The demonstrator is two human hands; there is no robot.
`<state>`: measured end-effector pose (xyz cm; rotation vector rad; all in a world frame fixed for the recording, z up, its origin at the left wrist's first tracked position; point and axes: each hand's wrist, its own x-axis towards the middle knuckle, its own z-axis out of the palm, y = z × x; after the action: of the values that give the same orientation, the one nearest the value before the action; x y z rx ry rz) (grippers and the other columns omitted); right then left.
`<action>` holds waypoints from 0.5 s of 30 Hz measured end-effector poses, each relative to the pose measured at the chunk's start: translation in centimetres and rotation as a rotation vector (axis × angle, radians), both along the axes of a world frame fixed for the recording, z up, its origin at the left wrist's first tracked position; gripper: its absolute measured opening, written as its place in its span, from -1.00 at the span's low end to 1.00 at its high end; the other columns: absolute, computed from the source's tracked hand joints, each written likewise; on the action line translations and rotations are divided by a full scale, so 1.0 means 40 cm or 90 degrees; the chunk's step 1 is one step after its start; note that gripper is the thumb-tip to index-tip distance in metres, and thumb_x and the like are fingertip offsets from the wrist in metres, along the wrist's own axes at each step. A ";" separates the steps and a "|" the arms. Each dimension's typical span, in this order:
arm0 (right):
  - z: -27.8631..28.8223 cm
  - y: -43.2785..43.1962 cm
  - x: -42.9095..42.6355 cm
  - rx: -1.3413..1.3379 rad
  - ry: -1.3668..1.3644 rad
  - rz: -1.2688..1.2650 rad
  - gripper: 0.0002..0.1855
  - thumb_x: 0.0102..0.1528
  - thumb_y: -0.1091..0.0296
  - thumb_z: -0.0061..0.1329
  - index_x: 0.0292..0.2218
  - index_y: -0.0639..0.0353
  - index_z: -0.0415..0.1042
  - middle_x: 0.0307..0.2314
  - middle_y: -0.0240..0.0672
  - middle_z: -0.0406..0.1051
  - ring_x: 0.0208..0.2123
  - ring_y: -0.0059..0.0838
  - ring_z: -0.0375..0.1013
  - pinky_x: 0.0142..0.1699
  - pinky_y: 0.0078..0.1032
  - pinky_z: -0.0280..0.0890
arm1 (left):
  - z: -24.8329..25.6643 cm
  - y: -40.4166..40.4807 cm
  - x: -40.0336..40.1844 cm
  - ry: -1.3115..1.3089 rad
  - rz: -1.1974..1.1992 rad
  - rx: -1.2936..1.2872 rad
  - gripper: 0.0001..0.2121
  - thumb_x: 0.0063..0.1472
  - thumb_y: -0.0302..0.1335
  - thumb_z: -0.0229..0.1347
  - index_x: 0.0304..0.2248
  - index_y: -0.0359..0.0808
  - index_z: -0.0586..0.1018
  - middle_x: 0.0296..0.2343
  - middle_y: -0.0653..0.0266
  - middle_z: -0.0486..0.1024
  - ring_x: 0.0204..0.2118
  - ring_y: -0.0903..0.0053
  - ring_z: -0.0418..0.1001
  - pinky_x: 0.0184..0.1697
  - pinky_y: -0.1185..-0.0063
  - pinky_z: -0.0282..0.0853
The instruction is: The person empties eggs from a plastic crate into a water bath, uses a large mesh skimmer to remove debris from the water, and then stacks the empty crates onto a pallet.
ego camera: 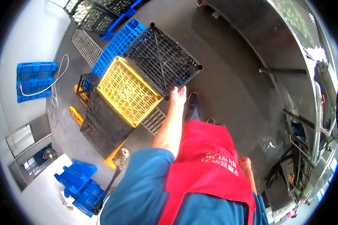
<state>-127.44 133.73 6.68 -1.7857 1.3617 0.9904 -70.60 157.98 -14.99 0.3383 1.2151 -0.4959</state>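
My left hand (178, 95) is stretched forward with its fingers apart, at the near corner of a black plastic crate (164, 62); whether it touches the crate I cannot tell. The crate shows its ribbed lattice base. Beside it on the left stands a yellow plastic crate (129, 91), also with its lattice base showing. Farther left is another black crate (105, 123), seen from its slatted side. My right hand (244, 163) is curled closed by the right side of my red apron (205, 166), with nothing visible in it.
A blue plastic pallet (118, 45) lies behind the crates. Yellow pallet-truck parts (112, 157) show at lower left. Floor grates (155, 121), a loose hose (55, 98) and more blue pallets (84, 191) are on the left. A long metal table (270, 36) runs along the right.
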 end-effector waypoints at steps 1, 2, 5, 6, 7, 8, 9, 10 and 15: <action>0.042 0.008 0.091 0.023 0.004 0.007 -0.74 -0.03 0.17 0.05 -0.46 0.20 0.57 -0.57 -0.03 0.50 -0.38 0.03 0.55 -0.25 -0.15 0.44 | -0.018 -0.006 0.011 -0.006 0.059 0.044 -0.67 0.37 -0.35 0.03 -0.07 -0.48 0.32 -0.18 -0.09 0.40 -0.12 0.14 0.45 0.00 0.27 0.54; 0.082 0.009 0.167 0.041 0.010 0.016 -0.73 -0.03 0.16 0.05 -0.46 0.19 0.57 -0.54 -0.01 0.50 -0.35 0.07 0.53 -0.23 -0.13 0.43 | -0.022 -0.009 0.009 -0.027 0.054 0.076 -0.75 0.39 -0.44 -0.04 -0.10 -0.50 0.32 -0.19 -0.09 0.42 -0.18 0.14 0.48 -0.05 0.32 0.59; 0.029 -0.028 0.174 0.022 -0.064 0.112 -0.73 -0.01 0.16 0.04 -0.45 0.19 0.58 -0.48 0.03 0.51 -0.31 0.10 0.52 -0.21 -0.13 0.42 | -0.005 0.023 0.021 -0.063 0.036 0.031 -0.78 0.39 -0.46 -0.04 -0.14 -0.51 0.33 -0.25 -0.08 0.46 -0.25 0.16 0.52 -0.08 0.33 0.60; 0.003 -0.033 0.193 0.006 -0.080 0.117 -0.71 0.00 0.13 0.04 -0.44 0.20 0.58 -0.45 0.05 0.51 -0.29 0.11 0.52 -0.20 -0.12 0.42 | 0.030 0.041 0.047 -0.026 0.004 0.004 -0.80 0.38 -0.48 -0.04 -0.17 -0.51 0.35 -0.29 -0.07 0.48 -0.30 0.18 0.55 -0.12 0.34 0.62; -0.028 -0.028 0.215 -0.014 -0.096 0.105 -0.69 0.01 0.11 0.05 -0.42 0.20 0.59 -0.42 0.06 0.52 -0.28 0.11 0.52 -0.20 -0.12 0.42 | 0.073 0.023 0.079 -0.057 -0.001 0.040 -0.80 0.37 -0.49 -0.02 -0.20 -0.53 0.36 -0.30 -0.06 0.47 -0.30 0.20 0.54 -0.12 0.33 0.62; -0.033 -0.079 0.287 -0.004 -0.131 0.125 -0.67 0.01 0.09 0.05 -0.41 0.20 0.59 -0.40 0.07 0.51 -0.26 0.11 0.51 -0.19 -0.11 0.42 | 0.110 0.029 0.097 -0.064 0.019 0.076 -0.79 0.37 -0.49 -0.01 -0.20 -0.54 0.35 -0.29 -0.06 0.46 -0.29 0.18 0.54 -0.10 0.33 0.61; -0.019 -0.113 0.361 0.002 -0.164 0.133 -0.65 0.02 0.07 0.05 -0.40 0.20 0.59 -0.38 0.08 0.51 -0.24 0.12 0.51 -0.18 -0.10 0.41 | 0.134 0.030 0.112 -0.071 0.027 0.107 -0.78 0.36 -0.50 0.00 -0.20 -0.56 0.35 -0.29 -0.06 0.45 -0.28 0.17 0.53 -0.08 0.33 0.61; -0.010 -0.161 0.428 0.005 -0.140 0.132 -0.64 0.02 0.05 0.05 -0.40 0.21 0.59 -0.36 0.07 0.51 -0.23 0.11 0.51 -0.17 -0.10 0.41 | 0.104 0.042 0.117 -0.067 0.054 0.106 -0.78 0.36 -0.50 0.01 -0.20 -0.57 0.35 -0.27 -0.07 0.44 -0.25 0.16 0.53 -0.05 0.32 0.60; -0.025 -0.393 0.641 0.009 -0.114 0.190 -0.66 0.01 0.07 0.06 -0.38 0.18 0.60 -0.39 0.03 0.53 -0.26 0.05 0.54 -0.15 -0.15 0.43 | 0.030 0.015 0.163 0.003 0.087 0.142 -0.77 0.36 -0.53 -0.05 -0.20 -0.64 0.32 -0.27 -0.20 0.44 -0.19 0.11 0.52 0.03 0.27 0.56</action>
<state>-101.79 118.00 5.67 -2.0532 0.9962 0.9605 -64.07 158.59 -13.79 0.4395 1.2918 -0.2436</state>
